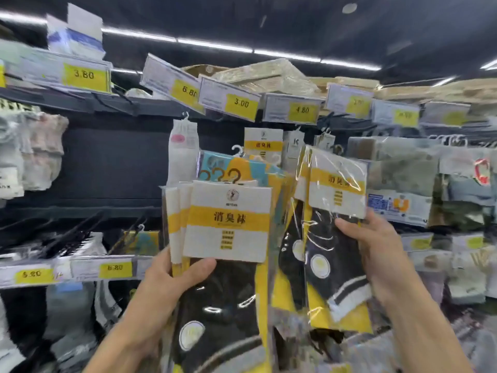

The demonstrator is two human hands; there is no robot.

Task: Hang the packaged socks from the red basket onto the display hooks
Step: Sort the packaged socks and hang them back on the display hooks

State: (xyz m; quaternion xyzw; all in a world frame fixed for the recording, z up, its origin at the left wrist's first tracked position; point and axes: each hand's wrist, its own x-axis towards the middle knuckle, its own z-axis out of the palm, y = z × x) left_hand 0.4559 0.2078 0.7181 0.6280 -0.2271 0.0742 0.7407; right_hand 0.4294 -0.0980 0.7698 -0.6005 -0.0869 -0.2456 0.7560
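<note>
The left hand [172, 281] grips a fanned stack [228, 224] of sock packs, its thumb pressed under the front card and its fingers curled behind. The right hand [376, 246] has its fingers clamped on another pack [336, 189] at the right edge. This pack is raised just beside the stack, below the price tags [291, 110].

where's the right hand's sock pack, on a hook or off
Off, it seems: the right hand grips the sock pack, tilted, in front of the hung packs.
</note>
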